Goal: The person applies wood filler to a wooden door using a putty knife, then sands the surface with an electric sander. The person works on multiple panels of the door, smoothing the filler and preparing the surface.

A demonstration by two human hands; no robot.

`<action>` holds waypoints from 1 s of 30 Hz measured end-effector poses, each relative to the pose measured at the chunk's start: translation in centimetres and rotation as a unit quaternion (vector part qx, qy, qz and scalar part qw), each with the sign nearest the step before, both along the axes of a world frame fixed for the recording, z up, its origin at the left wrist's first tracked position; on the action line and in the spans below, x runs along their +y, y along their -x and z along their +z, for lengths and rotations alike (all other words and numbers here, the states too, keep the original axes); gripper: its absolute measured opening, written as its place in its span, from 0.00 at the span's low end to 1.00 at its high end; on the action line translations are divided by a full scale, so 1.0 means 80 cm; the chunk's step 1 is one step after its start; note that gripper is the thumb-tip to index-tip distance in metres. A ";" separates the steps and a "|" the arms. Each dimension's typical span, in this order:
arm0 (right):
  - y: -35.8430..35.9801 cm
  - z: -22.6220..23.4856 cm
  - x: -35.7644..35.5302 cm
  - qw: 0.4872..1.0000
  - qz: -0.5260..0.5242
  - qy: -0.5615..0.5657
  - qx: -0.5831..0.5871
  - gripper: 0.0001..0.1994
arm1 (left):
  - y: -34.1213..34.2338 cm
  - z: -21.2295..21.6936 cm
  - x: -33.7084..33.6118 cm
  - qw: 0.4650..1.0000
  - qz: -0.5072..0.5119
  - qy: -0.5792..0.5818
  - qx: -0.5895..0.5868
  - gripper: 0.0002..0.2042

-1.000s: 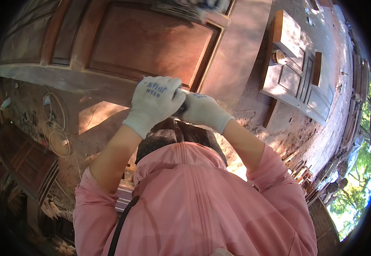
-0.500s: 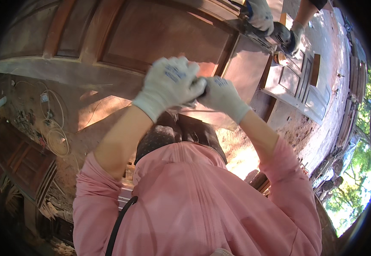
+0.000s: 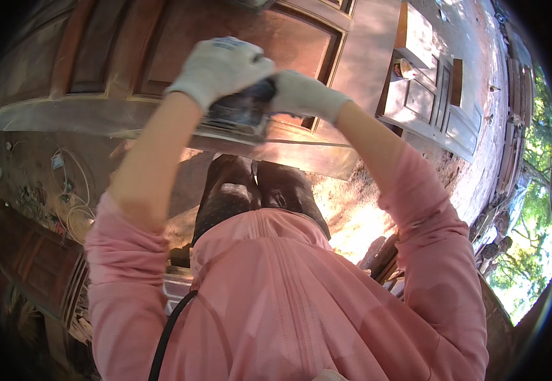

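A dark electric sander (image 3: 241, 114) rests on the near rail of a large brown panelled wooden door (image 3: 162, 44) lying flat in front of me. My left hand (image 3: 219, 66), in a white work glove, grips the top of the sander. My right hand (image 3: 304, 95), also gloved, holds the sander's right end. Both forearms reach out from pink sleeves. The sander's pad is flat against the wood; most of its body is hidden under my hands.
A second, paler panelled door (image 3: 434, 101) lies at the upper right. A coiled white cord (image 3: 76, 209) and scraps lie on the dirt ground at left. More dark wooden panels (image 3: 28, 273) lie at lower left. A black cable (image 3: 168, 336) runs down my front.
My gloved hands have moved away from me and up along the door's edge, and the sander between them now shows. Another person's hand at the top right has left view.
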State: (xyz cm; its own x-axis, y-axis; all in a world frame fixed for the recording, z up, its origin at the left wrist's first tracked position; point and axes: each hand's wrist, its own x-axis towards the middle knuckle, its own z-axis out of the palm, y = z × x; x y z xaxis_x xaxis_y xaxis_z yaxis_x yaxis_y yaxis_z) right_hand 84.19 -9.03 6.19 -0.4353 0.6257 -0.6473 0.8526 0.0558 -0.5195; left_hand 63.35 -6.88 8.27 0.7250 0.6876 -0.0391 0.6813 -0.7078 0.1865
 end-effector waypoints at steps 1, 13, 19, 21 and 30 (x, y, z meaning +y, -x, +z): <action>-0.029 0.004 -0.005 1.000 -0.003 0.024 -0.014 0.21 | -0.032 0.025 -0.003 0.991 0.058 0.117 -0.020 0.12; 0.002 0.029 0.002 0.989 0.029 -0.139 -0.052 0.31 | -0.031 -0.001 0.054 0.958 0.136 0.241 0.072 0.15; -0.062 0.024 -0.016 0.986 0.034 -0.123 -0.111 0.32 | -0.086 -0.022 0.048 0.978 -0.008 0.200 0.060 0.17; -0.086 0.026 -0.024 0.980 0.038 -0.122 -0.150 0.32 | -0.120 -0.026 0.039 0.968 0.058 0.241 0.032 0.21; 0.023 0.007 -0.019 0.970 0.021 -0.240 -0.022 0.20 | 0.022 -0.006 0.033 0.984 0.076 0.160 -0.016 0.13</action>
State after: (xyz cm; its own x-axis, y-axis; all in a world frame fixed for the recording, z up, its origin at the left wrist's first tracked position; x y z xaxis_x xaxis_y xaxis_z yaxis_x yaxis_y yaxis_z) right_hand 82.31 -10.57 6.73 -0.4459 0.8420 -0.3036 0.8650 0.3182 -0.3880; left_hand 61.60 -4.27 7.82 0.6195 0.7441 -0.2501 0.7647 -0.5001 0.4064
